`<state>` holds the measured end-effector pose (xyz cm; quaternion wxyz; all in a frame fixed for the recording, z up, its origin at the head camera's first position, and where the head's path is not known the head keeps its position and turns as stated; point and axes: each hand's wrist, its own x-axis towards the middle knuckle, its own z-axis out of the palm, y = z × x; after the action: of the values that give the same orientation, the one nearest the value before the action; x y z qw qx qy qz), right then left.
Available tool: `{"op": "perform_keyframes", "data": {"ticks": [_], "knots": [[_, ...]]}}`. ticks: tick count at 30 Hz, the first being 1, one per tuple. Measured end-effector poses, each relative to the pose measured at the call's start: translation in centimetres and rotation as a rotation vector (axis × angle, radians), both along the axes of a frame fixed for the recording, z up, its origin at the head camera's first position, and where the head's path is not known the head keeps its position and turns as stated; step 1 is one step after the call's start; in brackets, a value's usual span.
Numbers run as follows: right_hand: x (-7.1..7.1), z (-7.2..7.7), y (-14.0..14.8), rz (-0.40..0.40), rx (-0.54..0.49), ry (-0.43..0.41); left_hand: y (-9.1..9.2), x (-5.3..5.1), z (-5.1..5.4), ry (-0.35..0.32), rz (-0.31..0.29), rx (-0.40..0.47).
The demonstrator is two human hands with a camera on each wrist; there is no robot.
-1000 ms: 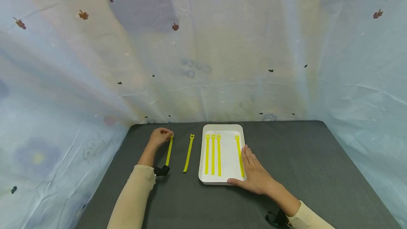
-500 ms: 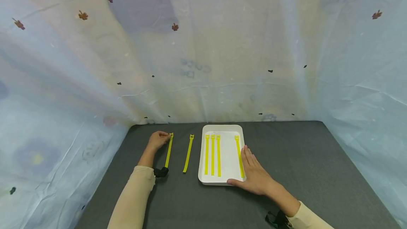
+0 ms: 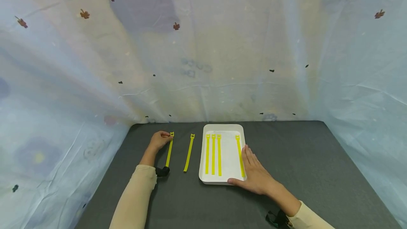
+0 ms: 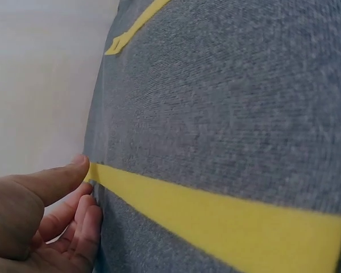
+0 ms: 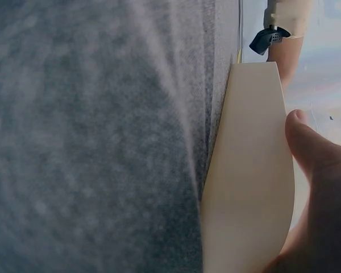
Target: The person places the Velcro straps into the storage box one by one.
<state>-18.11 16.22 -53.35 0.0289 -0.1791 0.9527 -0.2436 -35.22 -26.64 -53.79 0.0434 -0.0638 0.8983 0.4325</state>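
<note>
In the head view my left hand [image 3: 160, 140] pinches a yellow hook-and-loop cable tie [image 3: 169, 154] just below its slotted head. The left wrist view has the thumb and fingers at the far end of this cable tie [image 4: 176, 205], which runs over the grey cloth. To its right lies a second yellow cable tie [image 3: 189, 153]. My right hand [image 3: 255, 176] rests with straight fingers along the right side of a white tray [image 3: 222, 128], its thumb over the near rim. The right wrist view shows the tray's outer wall [image 5: 250, 148] beside that thumb.
Inside the tray, three yellow cable ties [image 3: 213, 154] lie side by side at the left, and one more cable tie [image 3: 240, 154] lies at the right edge. A patterned curtain [image 3: 203, 63] hangs around the grey table [image 3: 302, 158].
The left hand's fingertips have slid slightly down from the cable tie's head, which now shows above them. The right hand and tray keep their place.
</note>
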Motion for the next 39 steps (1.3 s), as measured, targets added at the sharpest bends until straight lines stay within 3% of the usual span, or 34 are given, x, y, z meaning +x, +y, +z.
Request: {"op": "perform_keyframes", "data": {"ticks": [14, 29, 39], "knots": [[0.0, -0.1, 0.0, -0.002, -0.017, 0.015, 0.7, 0.4, 0.0, 0.032, 0.018, -0.050], [-0.2, -0.2, -0.1, -0.014, 0.018, -0.017, -0.1, 0.3, -0.7, 0.048, 0.010, 0.037], [-0.1, -0.2, -0.1, -0.005, 0.007, -0.006, -0.7, 0.7, 0.1, 0.002, -0.019, 0.084]]}}
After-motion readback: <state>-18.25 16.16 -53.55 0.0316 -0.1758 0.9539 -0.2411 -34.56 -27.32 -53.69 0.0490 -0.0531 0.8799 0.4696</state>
